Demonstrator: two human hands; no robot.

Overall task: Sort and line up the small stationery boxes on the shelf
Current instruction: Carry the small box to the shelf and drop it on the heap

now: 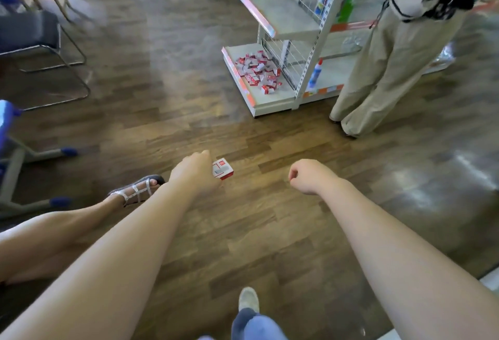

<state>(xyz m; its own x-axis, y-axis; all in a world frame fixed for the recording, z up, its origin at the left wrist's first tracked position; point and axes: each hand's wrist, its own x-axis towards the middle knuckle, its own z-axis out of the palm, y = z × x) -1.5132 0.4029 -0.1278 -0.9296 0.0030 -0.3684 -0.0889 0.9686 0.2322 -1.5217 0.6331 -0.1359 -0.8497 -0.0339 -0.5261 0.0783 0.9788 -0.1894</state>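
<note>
The left hand (193, 171) has its grip around a small red-and-white cardboard box (223, 171); the right hand (306, 175) is an empty fist. At one o'clock, jumbled red-and-white boxes (256, 71) lie on the grey metal shelf (266, 99).

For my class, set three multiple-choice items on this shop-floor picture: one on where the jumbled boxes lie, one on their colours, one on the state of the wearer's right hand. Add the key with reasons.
1. Where does the heap of small boxes lie?
A. on the bottom shelf of the rack
B. on the grey chair seat
C. on the top shelf

2. What colours is the box held in the left hand?
A. blue and yellow
B. red and white
C. green and black

3. How is the right hand?
A. flat on the floor
B. gripping a bottle
C. curled, holding nothing

Key: 1 A, the heap sits on the lowest board of the rack, near the floor. 2 B, it shows red edges and a white face. 3 C, its fingers are folded in and no object shows in it.
</note>
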